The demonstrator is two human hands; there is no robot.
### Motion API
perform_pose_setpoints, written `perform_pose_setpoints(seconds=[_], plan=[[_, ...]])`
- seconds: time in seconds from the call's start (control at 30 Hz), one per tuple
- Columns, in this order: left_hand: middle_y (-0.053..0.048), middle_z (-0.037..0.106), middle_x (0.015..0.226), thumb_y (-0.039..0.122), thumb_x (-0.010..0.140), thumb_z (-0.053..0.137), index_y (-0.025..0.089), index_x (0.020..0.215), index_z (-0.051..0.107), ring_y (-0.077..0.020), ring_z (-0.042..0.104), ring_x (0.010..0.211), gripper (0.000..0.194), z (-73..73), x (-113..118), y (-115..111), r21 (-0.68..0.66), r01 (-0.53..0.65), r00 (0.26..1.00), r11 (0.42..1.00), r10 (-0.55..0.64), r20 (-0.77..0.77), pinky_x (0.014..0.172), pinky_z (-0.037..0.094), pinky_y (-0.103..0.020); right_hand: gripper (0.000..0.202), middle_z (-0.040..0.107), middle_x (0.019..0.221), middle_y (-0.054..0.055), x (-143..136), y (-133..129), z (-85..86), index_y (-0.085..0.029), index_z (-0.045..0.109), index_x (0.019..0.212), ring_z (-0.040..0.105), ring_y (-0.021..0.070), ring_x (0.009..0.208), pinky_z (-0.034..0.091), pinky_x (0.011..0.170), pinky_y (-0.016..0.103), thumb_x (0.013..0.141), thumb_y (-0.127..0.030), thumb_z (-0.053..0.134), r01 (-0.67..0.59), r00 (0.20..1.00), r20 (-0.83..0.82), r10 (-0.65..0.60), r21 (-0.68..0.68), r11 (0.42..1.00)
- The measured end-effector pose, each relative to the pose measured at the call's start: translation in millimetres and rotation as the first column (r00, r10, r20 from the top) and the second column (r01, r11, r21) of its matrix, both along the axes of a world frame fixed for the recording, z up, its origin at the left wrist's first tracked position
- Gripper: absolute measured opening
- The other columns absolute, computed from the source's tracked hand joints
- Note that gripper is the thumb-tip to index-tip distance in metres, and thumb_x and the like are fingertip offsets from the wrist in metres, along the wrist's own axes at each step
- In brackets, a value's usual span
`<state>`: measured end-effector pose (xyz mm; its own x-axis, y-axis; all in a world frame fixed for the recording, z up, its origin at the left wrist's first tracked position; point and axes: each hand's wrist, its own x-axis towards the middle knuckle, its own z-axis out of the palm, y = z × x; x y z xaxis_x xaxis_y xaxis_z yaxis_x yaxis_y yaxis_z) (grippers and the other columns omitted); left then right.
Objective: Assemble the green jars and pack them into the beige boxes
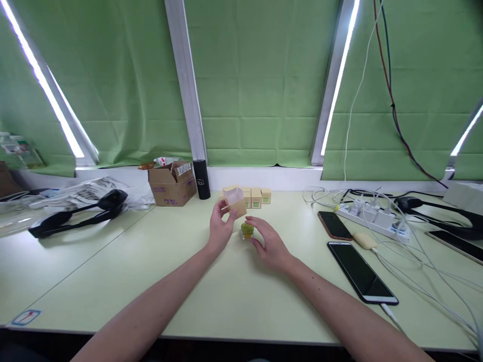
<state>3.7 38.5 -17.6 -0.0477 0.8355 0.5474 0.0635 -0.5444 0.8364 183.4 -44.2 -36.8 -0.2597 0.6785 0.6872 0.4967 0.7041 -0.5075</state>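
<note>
A small tan box [237,205] with a pale open flap is tilted in my left hand [221,227], whose fingers are closed round its side. Just below and to the right of it, a small clear jar [247,231] with green and yellow colouring is at the fingertips of my right hand [268,242], thumb on one side and fingers on the other. Behind them, several small tan boxes [256,197] with green labels stand in a row near the wall.
A cardboard box [171,186] and black cylinder [202,179] stand back left, with black straps [81,213] further left. On the right lie phones [362,272], a white power strip [373,220] and tangled white cables over the table [188,301].
</note>
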Motion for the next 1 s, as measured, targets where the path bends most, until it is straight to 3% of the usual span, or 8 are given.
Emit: perform_pose_setpoints(seconds=[0.17,0.37,0.57,0.83,0.93,1.0], plan=[[-0.015,0.067,0.129,0.042,0.086,0.072,0.017,0.125,0.06,-0.028,0.063,0.122,0.048,-5.2,-10,16,-0.044,-0.095,0.995,0.994,0.094,-0.022,0.107,0.049,-0.048,0.064,0.053,0.15,0.015,1,18,-16.1,-0.023,0.042,0.152,0.047,0.032,0.141,0.045,0.116,0.056,0.091,-0.018,0.061,0.206,0.978,0.048,-0.201,-0.121,0.971],[-0.011,0.074,0.113,0.033,0.076,0.077,0.017,0.115,0.068,-0.0275,0.069,0.106,0.044,-13.9,-15,27,-0.102,-0.071,0.994,0.992,0.061,-0.091,0.097,0.054,-0.046,0.072,0.062,0.14,0.013,-1,31,-27.8,-0.026,0.036,0.155,0.049,0.0342,0.135,0.049,0.107,0.055,0.09,-0.017,0.063,0.199,0.98,0.069,-0.189,-0.22,0.955],[-0.012,0.077,0.11,0.025,0.066,0.08,0.016,0.108,0.07,-0.0305,0.072,0.103,0.044,-19.6,-14,31,-0.186,-0.036,0.992,0.982,0.012,-0.129,0.095,0.056,-0.049,0.063,0.068,0.125,0.012,4,29,-22.1,-0.025,0.047,0.145,0.057,0.0329,0.121,0.051,0.097,0.048,0.085,-0.014,0.066,0.291,0.955,0.126,-0.27,-0.208,0.934],[-0.013,0.076,0.105,0.02,0.062,0.08,0.015,0.112,0.068,-0.0322,0.071,0.104,0.051,-29.1,-7,25,-0.282,0.19,0.957,0.94,-0.241,-0.161,0.095,0.055,-0.051,0.062,0.071,0.113,0.01,34,28,-8.4,-0.024,0.054,0.136,0.066,0.0286,0.102,0.05,0.081,0.037,0.077,-0.012,0.069,0.502,0.862,0.227,-0.453,-0.258,0.826],[-0.012,0.072,0.113,0.019,0.062,0.082,0.02,0.117,0.062,-0.0306,0.066,0.113,0.058,-27.2,-5,18,-0.214,0.161,0.959,0.964,-0.203,-0.197,0.101,0.051,-0.051,0.06,0.07,0.118,0.01,38,28,-6.3,-0.025,0.054,0.135,0.067,0.0279,0.102,0.05,0.079,0.036,0.078,-0.013,0.067,0.494,0.869,0.204,-0.452,-0.285,0.822],[-0.01,0.068,0.118,0.023,0.067,0.081,0.023,0.115,0.058,-0.0282,0.063,0.117,0.053,-22.7,-5,13,-0.107,0.132,0.966,0.985,-0.152,-0.21,0.106,0.047,-0.05,0.058,0.069,0.124,0.01,37,28,-6.0,-0.026,0.053,0.135,0.066,0.0276,0.104,0.051,0.08,0.037,0.08,-0.016,0.067,0.478,0.877,0.19,-0.44,-0.281,0.832]])
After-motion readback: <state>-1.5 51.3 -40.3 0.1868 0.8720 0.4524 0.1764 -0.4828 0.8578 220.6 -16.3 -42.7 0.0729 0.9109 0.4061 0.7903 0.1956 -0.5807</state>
